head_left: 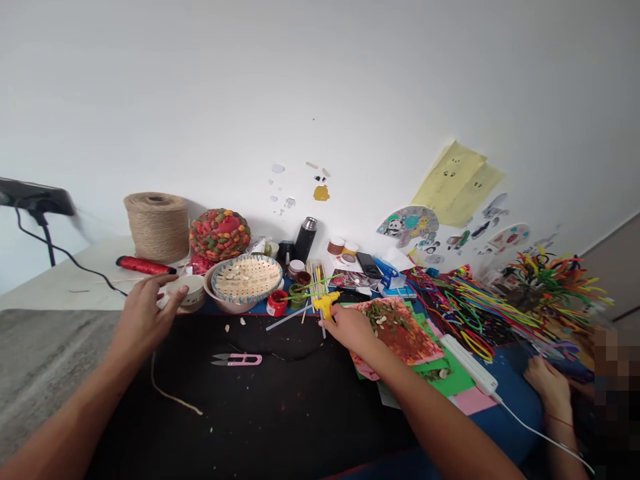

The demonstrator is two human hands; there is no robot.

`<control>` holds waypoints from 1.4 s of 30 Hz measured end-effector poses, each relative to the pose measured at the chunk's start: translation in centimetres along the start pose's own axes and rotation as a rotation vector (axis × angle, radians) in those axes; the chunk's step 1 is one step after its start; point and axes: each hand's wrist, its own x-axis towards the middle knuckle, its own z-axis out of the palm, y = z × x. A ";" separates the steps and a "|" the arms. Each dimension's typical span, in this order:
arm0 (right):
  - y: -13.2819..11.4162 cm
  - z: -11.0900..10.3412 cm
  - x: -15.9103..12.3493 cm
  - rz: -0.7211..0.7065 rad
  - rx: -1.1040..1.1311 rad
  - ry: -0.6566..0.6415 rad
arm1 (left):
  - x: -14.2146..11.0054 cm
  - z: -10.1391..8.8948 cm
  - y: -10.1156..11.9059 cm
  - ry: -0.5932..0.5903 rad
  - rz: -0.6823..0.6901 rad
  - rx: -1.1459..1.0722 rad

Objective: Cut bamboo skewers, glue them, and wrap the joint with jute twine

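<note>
My left hand is at the left, its thumb and fingers closed about the near side of a small cream-coloured cup. My right hand grips the handle of a small yellow glue gun, whose body lies over the sticks and paint jars. Between the two hands, pink-handled thread snips lie on the black mat. A piece of twine trails below my left hand. Beside the cup stands a woven bamboo basket set in a bowl.
A big twine spool and a red-and-green woven ball stand along the wall. Painted paper, a white power strip and colourful pipe cleaners lie to the right. Another person's hand is at the far right.
</note>
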 end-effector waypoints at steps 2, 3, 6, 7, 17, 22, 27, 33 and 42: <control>-0.2 0.2 0.3 -0.006 -0.038 -0.018 | 0.0 -0.2 0.3 -0.003 -0.014 -0.016; -0.3 0.3 0.5 -0.010 -0.053 -0.026 | 0.0 -0.3 0.4 -0.003 -0.016 -0.025; -0.4 0.5 0.9 -0.020 -0.084 -0.058 | 0.0 -0.5 0.6 -0.008 -0.028 -0.044; -0.4 0.6 1.0 -0.022 -0.091 -0.067 | 0.0 -0.6 0.7 -0.011 -0.033 -0.048; -0.6 0.8 1.2 -0.011 -0.091 -0.055 | -0.2 -0.6 0.9 -0.043 -0.071 -0.047; 0.4 -0.5 0.9 0.010 -0.080 -0.037 | -0.1 -0.6 0.9 -0.050 -0.089 -0.057; 2.3 -2.0 1.0 0.056 -0.096 -0.024 | -0.2 -0.6 0.9 -0.046 -0.094 -0.057; 3.8 -2.6 1.5 0.111 -0.112 -0.047 | -0.2 -0.9 1.2 -0.056 -0.113 -0.047; 4.2 -2.7 2.8 0.158 -0.107 -0.067 | -0.2 -1.0 1.4 -0.044 -0.131 -0.093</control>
